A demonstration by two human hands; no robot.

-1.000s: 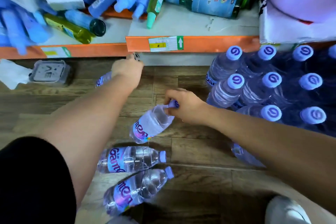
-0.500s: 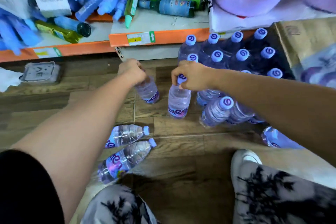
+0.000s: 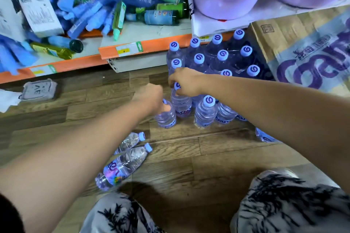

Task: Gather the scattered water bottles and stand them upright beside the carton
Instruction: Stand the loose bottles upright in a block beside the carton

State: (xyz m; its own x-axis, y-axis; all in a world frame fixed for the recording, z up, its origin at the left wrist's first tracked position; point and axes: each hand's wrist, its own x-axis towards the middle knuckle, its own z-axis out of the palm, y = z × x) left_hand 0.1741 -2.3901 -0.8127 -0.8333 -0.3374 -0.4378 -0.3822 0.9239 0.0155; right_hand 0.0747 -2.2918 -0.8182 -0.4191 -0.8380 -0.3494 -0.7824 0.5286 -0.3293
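Left hand (image 3: pixel 149 96) grips a water bottle (image 3: pixel 166 118) around its neck; right hand (image 3: pixel 186 81) pinches a second bottle (image 3: pixel 180 105) at the cap. Below each grip, the full, thin-walled bodies likely dent.

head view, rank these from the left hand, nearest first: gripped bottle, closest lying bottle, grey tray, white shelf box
1. Gripped bottle, upright in the left hand.
2. Lying bottle, on the floor just below.
3. Grey tray, on the floor, far left.
4. White box, on the shelf, upper left.

Floor (image 3: pixel 208 149): you are looking down at brown wood planks.
Upright bottles (image 3: pixel 221 56): these are standing in a tight cluster just beside the carton (image 3: pixel 306 51).
Lying bottles (image 3: pixel 123 168): two are resting side by side, caps pointing up-right.
Grey tray (image 3: pixel 38 90): this is lying at far left, beside white paper (image 3: pixel 7 98).
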